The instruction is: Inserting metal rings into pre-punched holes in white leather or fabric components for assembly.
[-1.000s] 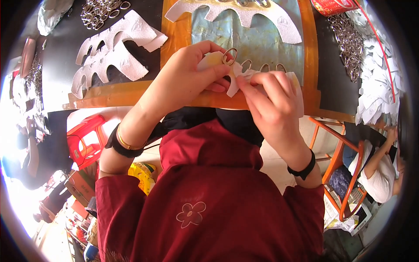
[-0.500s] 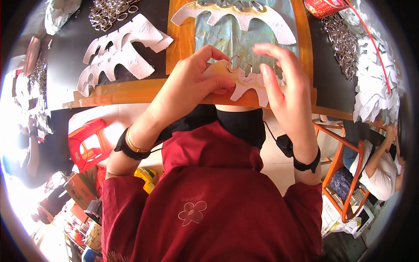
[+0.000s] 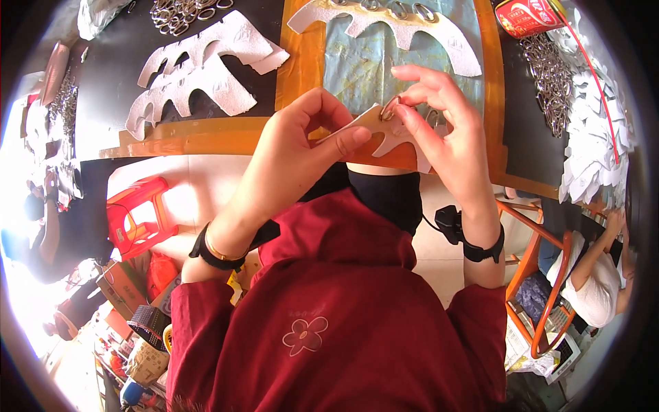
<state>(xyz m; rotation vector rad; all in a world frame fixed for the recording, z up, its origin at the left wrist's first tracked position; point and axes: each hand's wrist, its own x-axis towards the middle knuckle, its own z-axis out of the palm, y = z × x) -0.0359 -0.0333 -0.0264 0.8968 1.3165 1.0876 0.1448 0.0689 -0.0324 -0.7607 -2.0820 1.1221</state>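
My left hand pinches the left end of a pale scalloped fabric piece between thumb and fingers, over the table's near edge. With thumb and forefinger closed, my right hand grips an oval metal ring at the top edge of this piece. More rings show partly behind the right fingers. Beyond my hands, another white scalloped piece with several rings along its top lies on a blue-green stained sheet. Whether the gripped ring is fully seated in its slot cannot be made out.
Stacked white scalloped pieces and a heap of metal rings lie on the left. On the right are more rings, a red can and white scraps. A red plastic stool, a wooden chair and a seated person stand beyond.
My right hand has moved left and closed on the ring, where its fingers were spread before. The held piece has tilted. The whole view has shifted slightly.
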